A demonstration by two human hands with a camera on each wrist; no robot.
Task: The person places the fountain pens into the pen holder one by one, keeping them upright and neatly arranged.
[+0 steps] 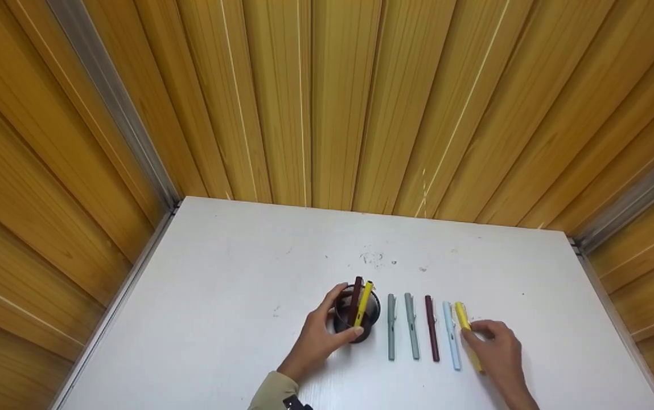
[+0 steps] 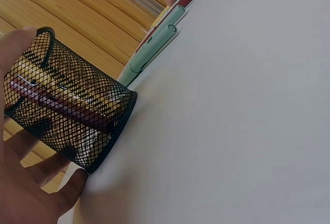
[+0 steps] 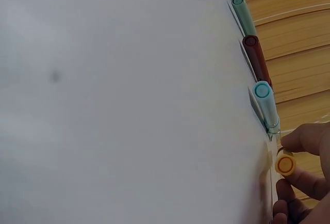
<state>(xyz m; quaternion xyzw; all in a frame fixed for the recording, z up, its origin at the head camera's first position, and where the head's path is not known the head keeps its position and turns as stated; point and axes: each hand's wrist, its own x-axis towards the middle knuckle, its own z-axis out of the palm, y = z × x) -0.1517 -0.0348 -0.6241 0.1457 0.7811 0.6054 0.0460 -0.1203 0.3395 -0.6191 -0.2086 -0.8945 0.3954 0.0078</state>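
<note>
My left hand grips a black mesh pen cup, thumb and fingers around its side. Inside the cup lean a dark maroon pen and a yellow pen, caps above the rim. At the right end of a row of pens, my right hand pinches another yellow pen between thumb and fingers; it lies close along the table. Just left of it is a light blue pen, then a maroon pen and two grey-green pens, the leftmost nearest the cup.
Everything stands on a white table with small dark marks behind the cup. Wood-patterned panel walls enclose the table at the back and both sides, with grey metal strips at the corners.
</note>
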